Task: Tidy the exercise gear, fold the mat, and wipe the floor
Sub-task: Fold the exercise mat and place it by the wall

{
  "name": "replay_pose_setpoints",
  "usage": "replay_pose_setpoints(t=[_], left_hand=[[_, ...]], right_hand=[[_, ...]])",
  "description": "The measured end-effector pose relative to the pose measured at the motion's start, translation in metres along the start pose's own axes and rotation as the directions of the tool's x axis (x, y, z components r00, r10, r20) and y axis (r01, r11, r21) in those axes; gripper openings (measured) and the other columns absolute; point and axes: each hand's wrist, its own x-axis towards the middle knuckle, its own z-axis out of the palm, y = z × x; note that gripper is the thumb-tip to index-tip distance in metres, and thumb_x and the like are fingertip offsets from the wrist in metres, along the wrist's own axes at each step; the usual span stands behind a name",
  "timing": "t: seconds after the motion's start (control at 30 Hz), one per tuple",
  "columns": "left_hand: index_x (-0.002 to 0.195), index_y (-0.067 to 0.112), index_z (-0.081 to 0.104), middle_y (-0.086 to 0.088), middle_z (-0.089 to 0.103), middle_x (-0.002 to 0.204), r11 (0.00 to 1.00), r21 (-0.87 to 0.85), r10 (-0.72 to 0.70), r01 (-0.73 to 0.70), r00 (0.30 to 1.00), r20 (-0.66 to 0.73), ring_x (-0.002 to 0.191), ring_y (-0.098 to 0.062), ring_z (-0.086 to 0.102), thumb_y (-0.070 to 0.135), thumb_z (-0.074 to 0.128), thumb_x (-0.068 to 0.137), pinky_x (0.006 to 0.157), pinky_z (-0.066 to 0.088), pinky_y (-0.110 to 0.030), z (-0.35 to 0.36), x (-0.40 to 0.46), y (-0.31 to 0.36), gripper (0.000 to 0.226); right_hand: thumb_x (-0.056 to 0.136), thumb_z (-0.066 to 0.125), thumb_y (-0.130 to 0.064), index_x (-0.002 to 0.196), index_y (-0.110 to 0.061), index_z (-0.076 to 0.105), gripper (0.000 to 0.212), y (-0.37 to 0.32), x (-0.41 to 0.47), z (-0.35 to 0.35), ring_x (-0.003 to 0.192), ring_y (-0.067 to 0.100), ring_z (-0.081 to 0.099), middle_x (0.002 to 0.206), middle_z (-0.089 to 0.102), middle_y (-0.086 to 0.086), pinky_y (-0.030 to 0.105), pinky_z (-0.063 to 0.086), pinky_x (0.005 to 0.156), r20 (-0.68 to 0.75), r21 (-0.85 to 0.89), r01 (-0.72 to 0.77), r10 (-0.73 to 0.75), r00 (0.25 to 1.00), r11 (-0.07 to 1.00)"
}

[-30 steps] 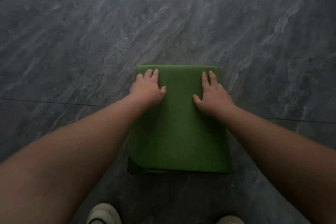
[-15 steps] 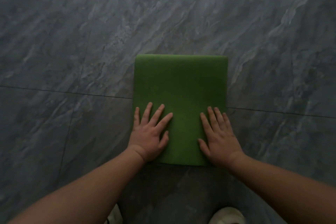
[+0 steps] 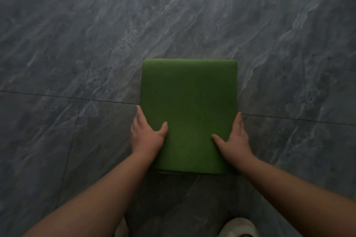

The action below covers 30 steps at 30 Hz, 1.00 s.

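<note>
Single head-worn view, looking steeply down and forward over the folded green mat point(image 3: 188, 109), seen close at frame centre; grey floor point(image 3: 77, 44) extends beyond it, a white shoe point(image 3: 238, 227) nearer than it.

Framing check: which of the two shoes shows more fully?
The right shoe; its whole white toe shows, while the left shoe is a sliver behind the forearm.

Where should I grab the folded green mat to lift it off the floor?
Take the folded green mat by its two long side edges near the close end, one from each side, where the left hand and right hand already sit. It lies flat, so slide fingers under, thumbs on top.
</note>
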Motion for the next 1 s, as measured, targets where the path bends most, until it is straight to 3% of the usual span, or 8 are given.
replay_pose_setpoints(t=[0.1, 0.23, 0.33, 0.5, 0.6, 0.7, 0.87, 1.0], left_hand=[[0.156, 0.023, 0.003, -0.01, 0.032, 0.156, 0.997, -0.048, -0.052, 0.054, 0.998, 0.045, 0.142, -0.031, 0.032, 0.061, 0.07, 0.074, 0.116, 0.029, -0.046, -0.007, 0.011, -0.003, 0.113], [0.146, 0.027, 0.023, -0.007, 0.048, 0.138, 0.99, -0.11, -0.077, 0.087, 0.992, 0.097, 0.124, -0.032, 0.051, 0.057, 0.079, 0.066, 0.104, 0.044, -0.049, -0.015, 0.022, 0.001, 0.102], [0.144, 0.03, 0.02, -0.006, 0.05, 0.135, 0.984, -0.146, -0.084, 0.107, 0.984, 0.155, 0.121, -0.031, 0.053, 0.052, 0.082, 0.066, 0.103, 0.046, -0.049, -0.018, 0.029, 0.002, 0.102], [0.147, 0.027, 0.021, -0.004, 0.05, 0.136, 0.941, -0.278, -0.116, 0.194, 0.955, 0.274, 0.122, -0.029, 0.052, 0.036, 0.09, 0.065, 0.105, 0.044, -0.047, -0.042, 0.028, 0.017, 0.107], [0.144, 0.035, 0.019, -0.003, 0.051, 0.136, 0.952, -0.253, -0.107, 0.174, 0.96, 0.258, 0.123, -0.03, 0.053, 0.048, 0.088, 0.059, 0.105, 0.044, -0.05, -0.069, 0.007, 0.033, 0.111], [0.138, 0.047, 0.015, -0.002, 0.051, 0.136, 0.97, -0.205, -0.079, 0.129, 0.969, 0.235, 0.122, -0.031, 0.053, 0.062, 0.082, 0.053, 0.103, 0.045, -0.053, -0.114, -0.025, 0.056, 0.109], [0.146, 0.041, 0.01, -0.002, 0.043, 0.144, 0.968, -0.248, 0.012, 0.034, 0.983, 0.182, 0.127, -0.029, 0.049, 0.053, 0.084, 0.064, 0.106, 0.042, -0.054, -0.224, -0.095, 0.119, 0.11], [0.148, 0.038, 0.011, -0.003, 0.037, 0.148, 0.957, -0.287, 0.088, -0.045, 0.987, 0.137, 0.13, -0.025, 0.045, 0.042, 0.085, 0.069, 0.109, 0.039, -0.049, -0.343, -0.169, 0.184, 0.108]], right_hand=[[0.087, 0.068, -0.045, 0.156, -0.025, -0.016, 0.11, -0.002, 0.004, 0.0, 0.147, 0.034, 0.019, 0.163, 0.02, 0.008, 0.045, 0.022, 0.12, 0.023, 0.042, -0.038, 0.037, 0.999, 0.998], [0.085, 0.07, -0.042, 0.156, -0.03, -0.012, 0.11, -0.004, 0.004, 0.0, 0.141, 0.033, 0.034, 0.158, 0.03, 0.01, 0.045, 0.031, 0.116, -0.001, 0.092, -0.048, 0.048, 0.999, 0.995], [0.078, 0.077, -0.039, 0.154, -0.04, -0.009, 0.115, -0.006, 0.01, -0.01, 0.133, 0.03, 0.045, 0.152, 0.035, 0.009, 0.043, 0.038, 0.112, 0.034, 0.172, -0.084, 0.079, 0.996, 0.982], [0.053, 0.078, -0.053, 0.148, -0.055, -0.001, 0.123, -0.021, 0.006, -0.032, 0.126, 0.028, 0.052, 0.145, 0.045, 0.005, 0.051, 0.043, 0.109, 0.089, 0.276, -0.139, 0.119, 0.989, 0.951], [0.05, 0.072, -0.06, 0.147, -0.057, -0.003, 0.123, -0.036, -0.013, -0.05, 0.131, 0.029, 0.047, 0.147, 0.043, 0.006, 0.052, 0.04, 0.11, 0.064, 0.292, -0.135, 0.121, 0.991, 0.947], [0.056, 0.075, -0.056, 0.147, -0.057, 0.0, 0.118, -0.061, -0.052, -0.087, 0.135, 0.026, 0.044, 0.151, 0.04, 0.003, 0.052, 0.038, 0.112, 0.02, 0.32, -0.084, 0.081, 0.996, 0.944], [0.076, 0.081, -0.024, 0.152, -0.047, 0.007, 0.108, -0.137, -0.139, -0.179, 0.132, 0.019, 0.047, 0.151, 0.04, -0.002, 0.045, 0.039, 0.112, -0.058, 0.362, -0.033, 0.058, 0.997, 0.932], [0.079, 0.081, -0.023, 0.154, -0.04, 0.007, 0.107, -0.216, -0.229, -0.272, 0.135, 0.021, 0.043, 0.153, 0.035, 0.0, 0.046, 0.037, 0.114, -0.108, 0.374, 0.003, 0.04, 0.993, 0.927]])
